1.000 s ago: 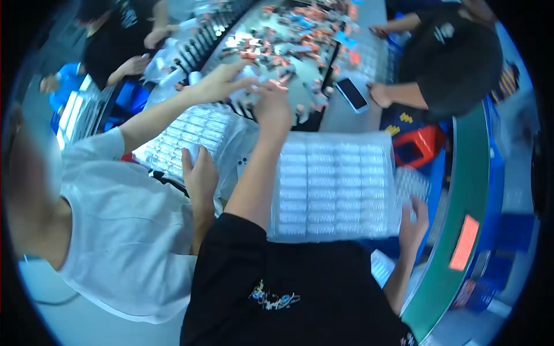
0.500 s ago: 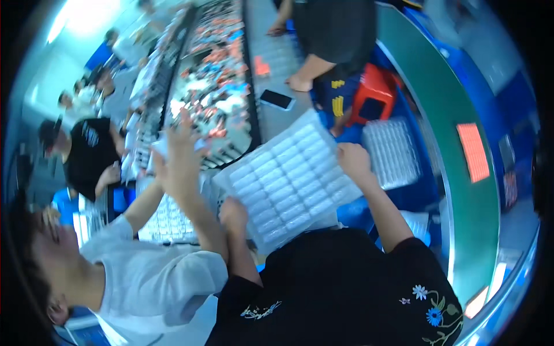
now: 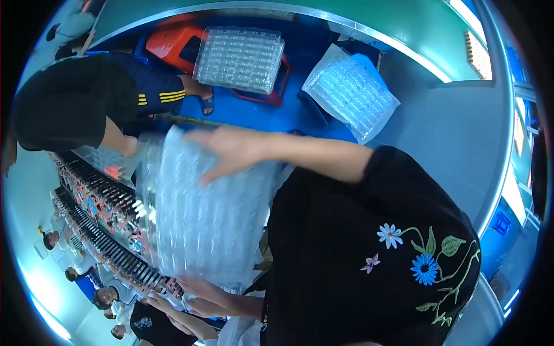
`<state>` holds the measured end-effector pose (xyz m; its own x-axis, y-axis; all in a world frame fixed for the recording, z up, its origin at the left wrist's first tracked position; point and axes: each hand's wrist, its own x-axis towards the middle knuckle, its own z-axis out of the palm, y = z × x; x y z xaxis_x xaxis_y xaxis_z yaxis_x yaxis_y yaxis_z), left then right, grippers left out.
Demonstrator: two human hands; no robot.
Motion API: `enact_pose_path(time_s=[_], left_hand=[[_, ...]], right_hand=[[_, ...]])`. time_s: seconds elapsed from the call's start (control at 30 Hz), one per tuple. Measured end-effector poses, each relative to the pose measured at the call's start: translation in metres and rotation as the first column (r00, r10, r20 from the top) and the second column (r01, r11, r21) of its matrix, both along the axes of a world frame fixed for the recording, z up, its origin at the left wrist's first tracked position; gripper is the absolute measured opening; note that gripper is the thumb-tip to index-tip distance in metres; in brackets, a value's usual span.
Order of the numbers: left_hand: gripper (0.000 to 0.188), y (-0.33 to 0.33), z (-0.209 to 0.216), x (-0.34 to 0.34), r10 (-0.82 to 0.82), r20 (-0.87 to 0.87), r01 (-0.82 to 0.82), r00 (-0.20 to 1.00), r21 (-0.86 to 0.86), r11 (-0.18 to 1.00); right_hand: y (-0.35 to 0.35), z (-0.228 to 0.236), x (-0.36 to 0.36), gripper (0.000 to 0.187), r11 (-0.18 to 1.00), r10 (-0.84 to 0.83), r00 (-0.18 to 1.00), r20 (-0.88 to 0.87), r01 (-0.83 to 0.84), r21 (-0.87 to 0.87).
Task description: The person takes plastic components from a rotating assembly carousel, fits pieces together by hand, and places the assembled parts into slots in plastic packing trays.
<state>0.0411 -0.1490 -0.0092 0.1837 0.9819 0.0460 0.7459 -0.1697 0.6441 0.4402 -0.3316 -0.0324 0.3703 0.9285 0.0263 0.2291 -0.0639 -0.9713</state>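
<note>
The right hand, smeared by motion, lies across the far end of the clear ridged plastic tray pack, its fingers spread and the thumb standing well away from them (the blur hides whether it bears any weight). The left hand is at the pack's near end, its fingers stretched out along the edge; I cannot tell how firmly they hold. The pack itself spans the space between the two hands, just left of the black embroidered shirt. Near the left hand is a co-worker's hand. Left of the pack runs a conveyor line strewn with small orange and dark parts, and farther left a co-worker in black leans in. On the far side, a red plastic stool bears a stack of clear trays; to its right lies a bagged tray pack, below the curving green counter.
</note>
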Motion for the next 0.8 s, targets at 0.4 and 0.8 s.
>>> enact_pose_path(time_s=[0.4,0.8], left_hand=[[0.042,-0.002,0.048,0.119,-0.494,0.102,0.504,0.863,-0.171,0.846],[0.073,0.017,0.298,0.248,-0.561,0.749,0.49,0.353,0.362,0.793]], right_hand=[[-0.403,-0.36,-0.064,0.087,-0.121,-0.89,-0.307,-0.337,0.872,-0.475],[-0.083,-0.295,0.183,0.061,0.375,-0.919,0.389,-0.062,0.912,0.169]])
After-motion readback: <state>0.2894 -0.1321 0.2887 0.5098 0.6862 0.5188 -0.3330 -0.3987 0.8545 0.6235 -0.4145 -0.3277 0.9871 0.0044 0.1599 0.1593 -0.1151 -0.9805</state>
